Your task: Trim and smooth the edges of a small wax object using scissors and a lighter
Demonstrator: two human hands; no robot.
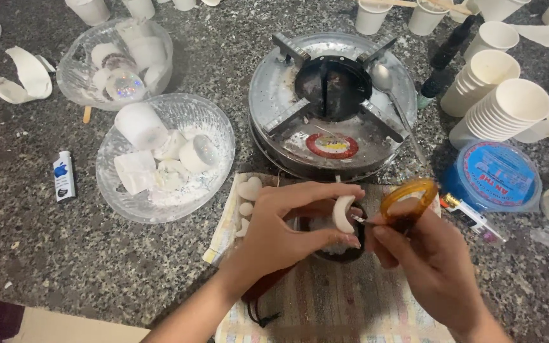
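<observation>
My left hand (287,228) pinches a small white crescent-shaped wax piece (342,213) between thumb and fingers. It holds the piece over a dark bowl (344,254) on a striped cloth (338,305). My right hand (427,260) grips small scissors with orange ring handles (408,198). Their tip touches the crescent's right edge. Several small white heart-shaped and round pieces (248,190) lie on the cloth to the left of my left hand.
A round metal stove (332,105) with a spoon (386,79) on it stands behind my hands. Two clear bowls (163,159) (115,60) of white wax chunks sit at the left. Stacked white paper cups (500,105), a blue lid (494,174) and a small white tube (63,176) lie around.
</observation>
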